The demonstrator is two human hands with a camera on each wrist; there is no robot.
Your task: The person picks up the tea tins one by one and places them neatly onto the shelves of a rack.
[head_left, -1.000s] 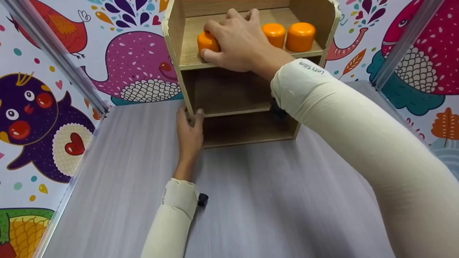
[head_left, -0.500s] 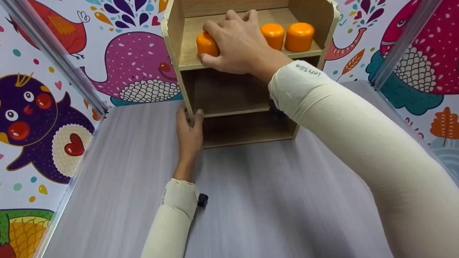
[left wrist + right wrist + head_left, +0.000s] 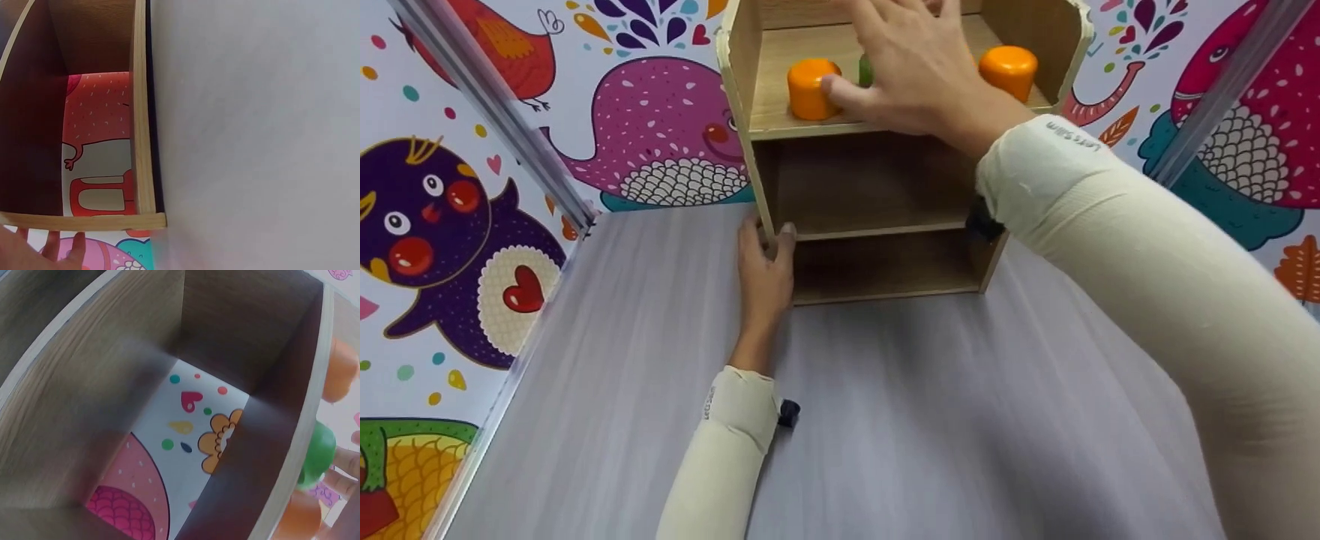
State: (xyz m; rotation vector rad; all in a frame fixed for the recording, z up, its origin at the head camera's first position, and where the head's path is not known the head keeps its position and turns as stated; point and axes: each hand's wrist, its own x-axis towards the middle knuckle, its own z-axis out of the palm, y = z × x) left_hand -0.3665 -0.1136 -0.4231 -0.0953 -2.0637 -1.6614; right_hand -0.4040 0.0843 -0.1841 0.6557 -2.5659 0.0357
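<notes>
My left hand [image 3: 766,262] grips the lower left side panel of a small wooden shelf [image 3: 877,191], thumb in front and fingers outside. In the left wrist view its fingers [image 3: 70,247] lie along the panel. My right hand [image 3: 919,71] reaches over the top tier with spread fingers, the thumb beside a rounded orange cylinder [image 3: 812,91]. Partly behind the hand is a green rounded piece [image 3: 865,71]; another orange cylinder [image 3: 1011,69] stands at the right. In the right wrist view, fingers [image 3: 344,464] are close by the green piece, with an orange cylinder [image 3: 298,517] beside it.
The shelf stands on a grey wood-grain table [image 3: 645,337]. Two lower tiers sit beneath the row of pieces. Printed cartoon panels [image 3: 675,127] and metal posts [image 3: 495,112] surround the table.
My right hand has moved right and off the left orange cylinder, its fingers spreading. The green piece now shows, while the middle orange cylinder is hidden in the head view. My left hand keeps its grip.
</notes>
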